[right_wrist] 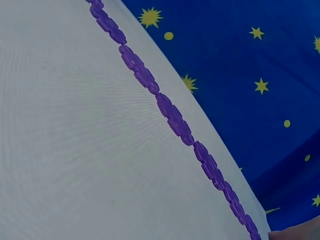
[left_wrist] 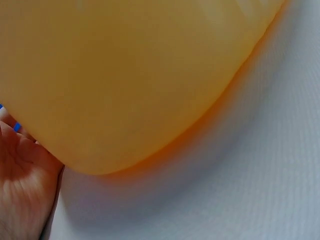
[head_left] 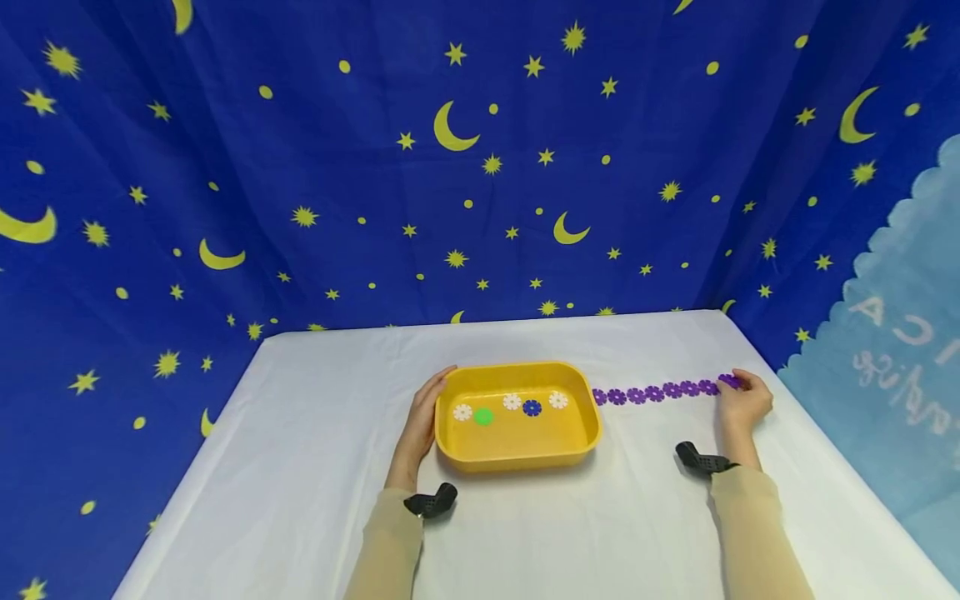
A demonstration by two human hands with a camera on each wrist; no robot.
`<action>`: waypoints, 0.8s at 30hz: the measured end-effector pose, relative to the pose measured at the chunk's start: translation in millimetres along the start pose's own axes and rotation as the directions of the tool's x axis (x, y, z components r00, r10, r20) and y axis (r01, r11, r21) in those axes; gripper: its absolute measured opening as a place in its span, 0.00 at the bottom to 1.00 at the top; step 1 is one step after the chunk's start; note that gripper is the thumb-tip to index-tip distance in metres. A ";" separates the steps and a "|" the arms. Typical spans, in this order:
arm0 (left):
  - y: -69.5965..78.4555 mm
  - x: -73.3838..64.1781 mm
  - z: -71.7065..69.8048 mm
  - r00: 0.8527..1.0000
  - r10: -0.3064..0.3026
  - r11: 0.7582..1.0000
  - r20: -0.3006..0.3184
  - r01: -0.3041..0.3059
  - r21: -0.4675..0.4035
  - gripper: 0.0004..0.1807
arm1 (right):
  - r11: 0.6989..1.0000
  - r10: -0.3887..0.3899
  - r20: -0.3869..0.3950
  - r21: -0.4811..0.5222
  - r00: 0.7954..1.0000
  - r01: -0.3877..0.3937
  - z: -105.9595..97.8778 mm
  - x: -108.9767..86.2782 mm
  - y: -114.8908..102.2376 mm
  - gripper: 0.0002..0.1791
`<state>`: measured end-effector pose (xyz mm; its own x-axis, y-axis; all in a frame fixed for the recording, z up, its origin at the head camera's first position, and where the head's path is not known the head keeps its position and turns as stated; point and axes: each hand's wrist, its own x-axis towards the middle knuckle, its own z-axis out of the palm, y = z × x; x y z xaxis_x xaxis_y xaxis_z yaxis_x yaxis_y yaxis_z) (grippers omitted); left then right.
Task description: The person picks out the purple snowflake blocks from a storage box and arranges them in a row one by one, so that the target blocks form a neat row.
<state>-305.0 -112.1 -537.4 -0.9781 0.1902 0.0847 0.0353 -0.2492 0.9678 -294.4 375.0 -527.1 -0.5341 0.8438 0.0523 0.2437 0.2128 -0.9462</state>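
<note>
A yellow plastic tray (head_left: pixel 517 458) stands on the white table, with several small flower-shaped discs inside: white (head_left: pixel 462 412), blue (head_left: pixel 532 407) and green (head_left: pixel 483 417). My left hand (head_left: pixel 422 425) lies along the tray's left side, its fingers reaching to the back left corner; the left wrist view has the palm (left_wrist: pixel 25 175) against the tray wall (left_wrist: pixel 125 90). From the tray's right side runs a row of purple flower discs (head_left: pixel 654 393), edge to edge. At its far right end, my right hand (head_left: pixel 744 408) pinches the last purple flower disc (head_left: pixel 729 381).
White cloth (head_left: pixel 322 433) covers the table. A blue curtain (head_left: pixel 375 183) with yellow moons and stars hangs behind it and at the sides. Light blue fabric (head_left: pixel 900 333) with lettering hangs at the right. Black cameras (head_left: pixel 432 501) are strapped to both wrists.
</note>
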 end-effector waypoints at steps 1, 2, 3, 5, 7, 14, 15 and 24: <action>1.1 0.0 0.1 1.000 -0.020 1.000 -0.010 0.020 -0.004 0.30 | 1.000 -0.008 0.003 -0.010 1.000 0.009 0.4 -0.5 0.0 0.20; 1.6 0.1 0.2 0.999 -0.037 0.999 -0.019 0.037 -0.013 0.29 | 1.000 -0.017 0.007 -0.017 1.000 0.017 0.6 -1.0 0.0 0.21; 2.4 -0.4 -0.1 0.998 -0.049 0.999 -0.025 0.049 -0.019 0.29 | 0.999 -0.029 0.012 -0.019 1.000 0.029 1.5 -1.6 -0.3 0.21; 3.6 -1.4 -0.2 0.996 -0.079 0.996 -0.041 0.078 -0.039 0.27 | 0.999 -0.043 0.023 -0.026 0.999 0.043 2.8 -2.5 -0.3 0.21; 4.1 -2.3 -0.3 0.994 -0.098 0.994 -0.049 0.096 -0.052 0.26 | 0.998 -0.061 0.030 -0.032 0.998 0.062 3.5 -3.0 0.1 0.21; 4.4 -5.1 -0.4 0.992 -0.109 0.992 -0.062 0.105 -0.065 0.25 | 0.989 -0.126 0.067 -0.067 0.990 0.131 5.5 -4.7 0.1 0.20; 4.4 -5.4 -0.5 0.993 -0.105 0.993 -0.062 0.101 -0.067 0.25 | 0.987 -0.136 0.073 -0.075 0.988 0.141 6.0 -4.9 -0.3 0.20; 2.9 -8.8 -4.1 0.992 -0.097 0.993 -0.081 0.092 -0.068 0.26 | 0.985 -0.154 0.062 -0.066 0.986 0.158 10.0 -9.0 0.0 0.21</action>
<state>-297.1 -118.4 -536.3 -0.9903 0.1360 -0.0292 -0.0686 -0.2948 0.9531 -297.7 362.5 -530.7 -0.6142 0.7689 0.1776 0.2094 0.3758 -0.9027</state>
